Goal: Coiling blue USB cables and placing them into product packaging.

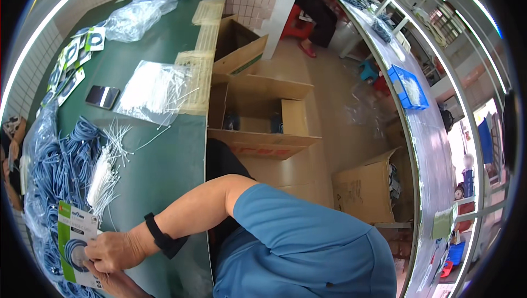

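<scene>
A green-and-white packaging card with a coiled blue cable on it stands at the lower left. My right hand, with a black band on its wrist, has its fingers closed at the card's edge beside the coil. Below it, my left hand is partly hidden and grips the same card near its lower edge. Beyond the card lies a heap of coiled blue cables on clear plastic. Loose white cable ties are bunched next to the heap.
On the green table lie a phone, a bag of white ties, carded cables and crumpled plastic. An open cardboard box stands by the table. Across the aisle, a blue tray sits on a bench near a seated person.
</scene>
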Tool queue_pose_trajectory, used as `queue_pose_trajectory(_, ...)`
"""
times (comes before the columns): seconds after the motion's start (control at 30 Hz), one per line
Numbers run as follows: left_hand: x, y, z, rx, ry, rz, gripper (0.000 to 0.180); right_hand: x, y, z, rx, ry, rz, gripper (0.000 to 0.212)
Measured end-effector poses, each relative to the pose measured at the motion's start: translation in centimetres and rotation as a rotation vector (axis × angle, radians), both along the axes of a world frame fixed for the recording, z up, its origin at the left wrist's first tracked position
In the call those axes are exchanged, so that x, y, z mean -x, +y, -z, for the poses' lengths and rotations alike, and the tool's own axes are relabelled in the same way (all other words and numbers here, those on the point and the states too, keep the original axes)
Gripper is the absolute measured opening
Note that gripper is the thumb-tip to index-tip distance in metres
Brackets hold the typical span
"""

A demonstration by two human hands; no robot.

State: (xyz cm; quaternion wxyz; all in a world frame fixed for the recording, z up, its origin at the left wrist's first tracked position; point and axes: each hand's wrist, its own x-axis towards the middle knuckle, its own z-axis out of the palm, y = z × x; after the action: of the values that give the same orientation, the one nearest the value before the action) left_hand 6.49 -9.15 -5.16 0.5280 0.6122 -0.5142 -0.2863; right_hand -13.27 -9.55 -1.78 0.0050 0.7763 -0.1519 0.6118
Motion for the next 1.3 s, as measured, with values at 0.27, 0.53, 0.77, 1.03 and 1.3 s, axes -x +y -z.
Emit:
queue_pose_trajectory(0.27, 6.9, 6.1, -6.9, -0.066, -0.552, -0.076, 0.026, 0.5, 0.2, -0.1, 0.045, -0.048, 0.005, 0.019)
queue_pose_trajectory(0.53, 6.9, 7.0, -7.7, -0.018, -0.578, -0.022, 0.038, 0.2, 0.7, -0.5, 0.075, -0.094, -0.057, 0.022)
queue_pose_trajectory(0.77, -4.9, 2.5, 2.1, 0.022, -0.825, 0.033, 0.039, 0.3, 0.3, -1.3, 0.100, -0.048, -0.141, 0.022)
queue_pose_trajectory(1.03, 0.5, 5.9, 0.5, 0.212, -0.641, -0.106, 0.047, 1.4, 1.4, -1.7, 0.037, -0.081, -0.340, 0.018)
queue_pose_trajectory(1.3, 6.2, 5.3, -3.1, 0.259, 0.626, -0.034, 0.041, 2.2, 2.0, -1.7, -0.139, 0.051, -0.378, 0.015)
